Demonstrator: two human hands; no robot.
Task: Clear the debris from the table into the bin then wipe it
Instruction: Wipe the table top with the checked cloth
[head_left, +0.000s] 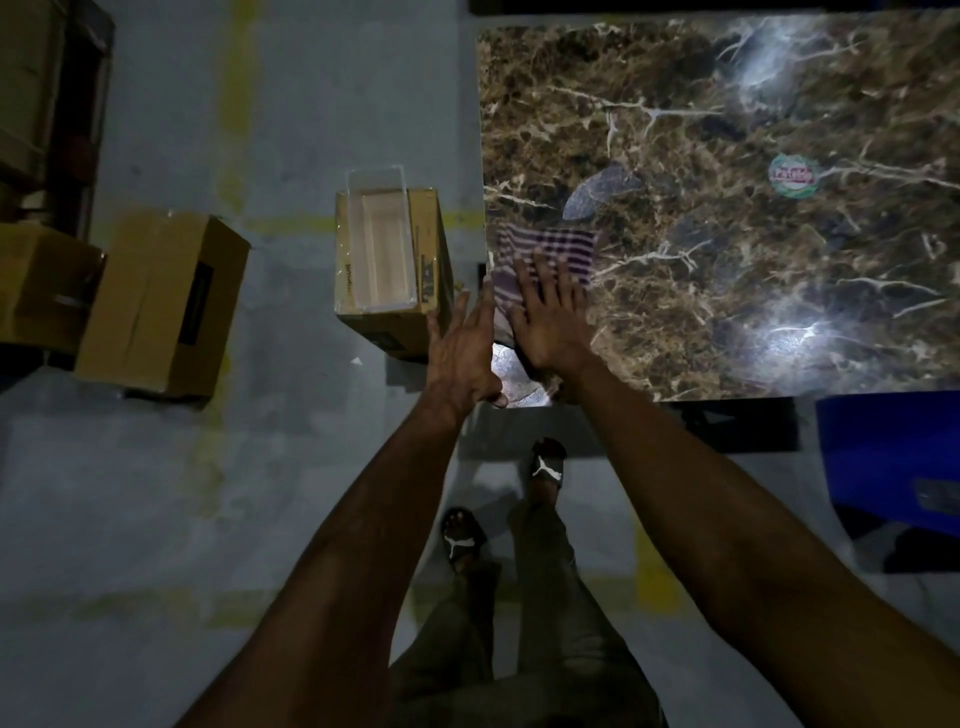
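Observation:
A brown marble-patterned table (727, 249) fills the upper right. A purple-and-white striped cloth (550, 249) lies at the table's left edge, and my right hand (550, 317) presses flat on it with straight fingers. My left hand (462, 353) is held open just off the table's left edge, fingers straight, next to the cloth. A round green-and-red sticker or lid (793, 175) lies further right on the table. A clear plastic bin (382, 239) sits on a cardboard box (395, 265) on the floor left of the table.
Several more cardboard boxes (161, 301) stand on the grey floor at the left. A blue container (888, 457) sits below the table's near right edge. My sandalled feet (548, 462) stand close to the table's corner.

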